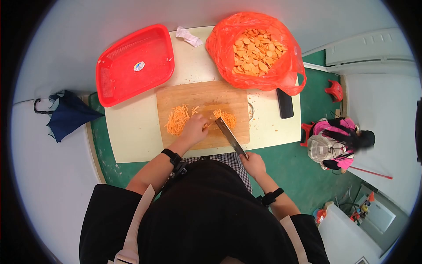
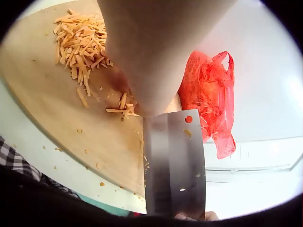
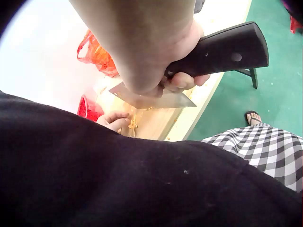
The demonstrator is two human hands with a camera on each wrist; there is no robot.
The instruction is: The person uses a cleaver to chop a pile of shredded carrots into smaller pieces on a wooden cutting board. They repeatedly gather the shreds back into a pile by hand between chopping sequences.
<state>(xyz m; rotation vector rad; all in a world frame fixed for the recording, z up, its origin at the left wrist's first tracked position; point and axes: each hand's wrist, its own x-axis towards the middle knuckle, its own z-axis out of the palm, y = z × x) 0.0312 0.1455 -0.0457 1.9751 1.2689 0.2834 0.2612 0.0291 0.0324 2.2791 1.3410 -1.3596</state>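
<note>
1 right hand [image 1: 255,165] grips the knife [image 1: 231,138]; I see the left hand [image 1: 194,129] bent at orange strips [image 2: 123,110], hold I can't tell; a red bag [image 1: 221,46] crowds the board [image 1: 203,93].

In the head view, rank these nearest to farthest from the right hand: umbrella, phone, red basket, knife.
1. Knife: in the right hand.
2. Phone: on the table's right side.
3. Red basket: far left of the table.
4. Umbrella: left, beyond the table.
</note>
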